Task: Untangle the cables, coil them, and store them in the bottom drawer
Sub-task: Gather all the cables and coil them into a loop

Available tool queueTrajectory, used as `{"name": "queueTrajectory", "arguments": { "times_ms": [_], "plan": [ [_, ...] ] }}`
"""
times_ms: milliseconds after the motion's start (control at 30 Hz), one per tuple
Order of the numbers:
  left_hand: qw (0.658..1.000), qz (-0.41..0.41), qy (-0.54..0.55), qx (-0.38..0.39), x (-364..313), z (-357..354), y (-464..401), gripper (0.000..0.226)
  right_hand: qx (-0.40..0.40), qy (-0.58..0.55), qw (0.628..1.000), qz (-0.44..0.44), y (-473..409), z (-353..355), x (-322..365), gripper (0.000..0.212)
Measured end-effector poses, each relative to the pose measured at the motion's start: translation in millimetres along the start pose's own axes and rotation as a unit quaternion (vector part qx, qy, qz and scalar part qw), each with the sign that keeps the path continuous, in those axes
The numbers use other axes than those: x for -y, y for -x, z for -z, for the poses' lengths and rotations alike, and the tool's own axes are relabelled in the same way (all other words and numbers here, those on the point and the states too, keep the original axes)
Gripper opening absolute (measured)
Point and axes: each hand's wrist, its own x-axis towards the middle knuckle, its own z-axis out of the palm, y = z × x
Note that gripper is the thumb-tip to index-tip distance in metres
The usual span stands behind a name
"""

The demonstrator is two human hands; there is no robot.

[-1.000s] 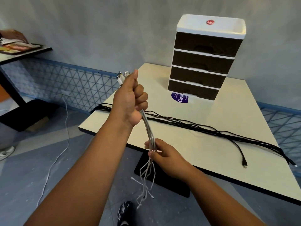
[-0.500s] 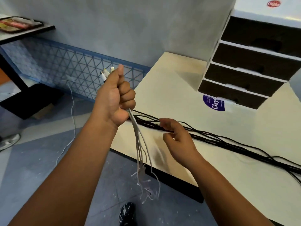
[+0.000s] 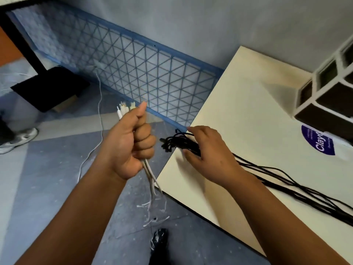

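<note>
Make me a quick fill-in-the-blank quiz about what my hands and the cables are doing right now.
1. The left hand grips a bundle of ____ cables.
2. The right hand reaches the ____ cables at the table corner.
3. The white cables' lower ends hang over the ____.

Missing words: white; black; floor
</note>
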Motion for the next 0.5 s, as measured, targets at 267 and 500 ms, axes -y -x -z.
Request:
{"name": "queueTrajectory", "arguments": {
  "times_ms": [267, 500],
  "plan": [
    [0.999, -0.004, 0.003, -0.034, -10, 37, -12, 0.042, 0.154, 0.269, 0.951, -0.002, -79, -19, 32, 0.069],
    [0.998, -0.004, 0.001, -0.055, -13, 47, -27, 0.041, 0.387, 0.389, 0.834, -0.056, -105, -21, 67, 0.064]
  ]
}}
